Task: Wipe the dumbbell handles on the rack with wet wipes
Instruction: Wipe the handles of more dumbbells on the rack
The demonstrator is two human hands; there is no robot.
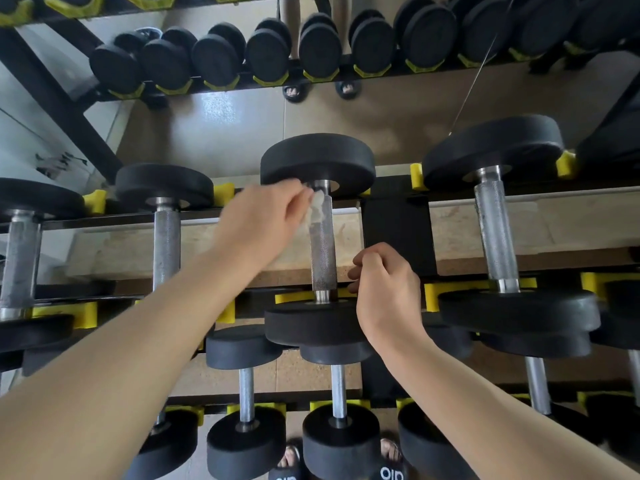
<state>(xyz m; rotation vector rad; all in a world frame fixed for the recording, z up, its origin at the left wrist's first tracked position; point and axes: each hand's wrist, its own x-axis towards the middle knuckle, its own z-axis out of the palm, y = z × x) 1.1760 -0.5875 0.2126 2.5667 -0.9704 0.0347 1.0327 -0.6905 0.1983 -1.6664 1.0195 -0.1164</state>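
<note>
Dumbbell (322, 237) on rack (394, 220), left hand (266, 216) with wet wipe (317, 209) at its far end, right hand (384, 289) beside its near end

A mirror (242, 126) behind the rack reflects the tiled floor (381, 109). Black slide sandals (391, 474) show at the frame's bottom edge, under the lowest shelf.

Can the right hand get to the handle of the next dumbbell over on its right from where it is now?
Probably yes. The right hand hangs loosely curled beside the middle handle, holding nothing visible. The next handle lies bare, with only open rack between. The left hand has the wipe.
</note>
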